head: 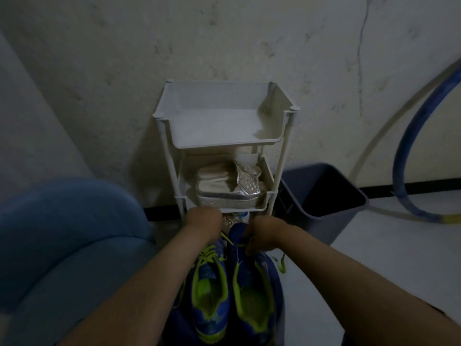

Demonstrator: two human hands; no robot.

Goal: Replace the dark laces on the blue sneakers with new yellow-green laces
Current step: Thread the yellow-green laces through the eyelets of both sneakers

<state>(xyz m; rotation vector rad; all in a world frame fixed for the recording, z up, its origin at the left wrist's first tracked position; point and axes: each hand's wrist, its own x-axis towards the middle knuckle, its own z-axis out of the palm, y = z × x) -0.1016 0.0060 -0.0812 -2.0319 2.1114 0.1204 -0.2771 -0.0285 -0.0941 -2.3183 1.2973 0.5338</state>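
Two blue sneakers are held side by side, heels toward the person and toes at the front edge of the white rack's (224, 144) lowest shelf. The left hand (203, 222) is curled at the toe of the left sneaker (209, 290); its fingers are hidden, so it probably grips the shoe. A yellow-green lace (209, 255) crosses that shoe's eyelets. The right hand (264, 232) curls its fingers round the front of the right sneaker (254, 295), where a loose lace end (282, 264) hangs. Silver sandals (224, 186) sit on the middle shelf, and a dark bin (324, 208) stands just beside the rack.
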